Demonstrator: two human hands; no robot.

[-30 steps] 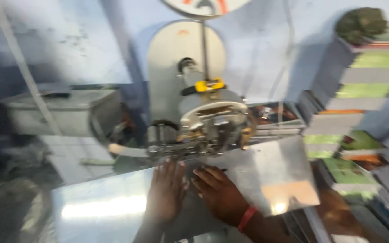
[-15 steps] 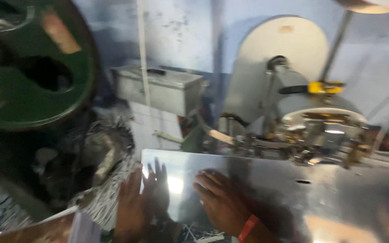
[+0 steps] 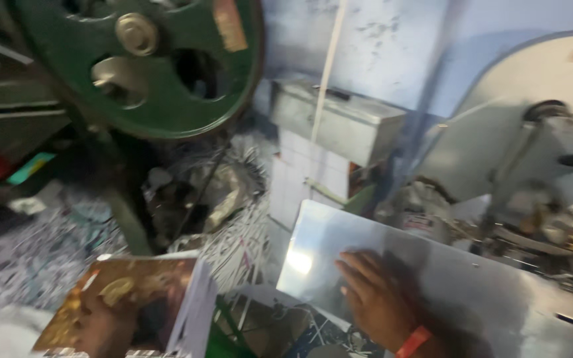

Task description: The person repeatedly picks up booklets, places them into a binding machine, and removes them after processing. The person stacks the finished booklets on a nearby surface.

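Far off to the left of the hand and above it, a large dark green cast-iron flywheel fills the upper corner. Below the wheel, down to the left of the hand, lies a stack of printed booklets with a glossy brown cover, its white page edges turned toward the hand and its long side running away from the viewer. The left hand cannot be made out near it; that corner is too blurred. Between stack and hand sits a heap of thin paper trimmings, and beyond that a grey sheet-metal box stands against the wall.

The right hand, a red band at its wrist, rests palm down on the shiny flat steel table plate, close to the plate's left edge. Its fingers lie loosely spread and point up and left; it pinches nothing. The plate stretches away to the right of the hand, long axis left to right. Behind it, to the upper right, stands a blurred pale grey machine with a round guard disc.
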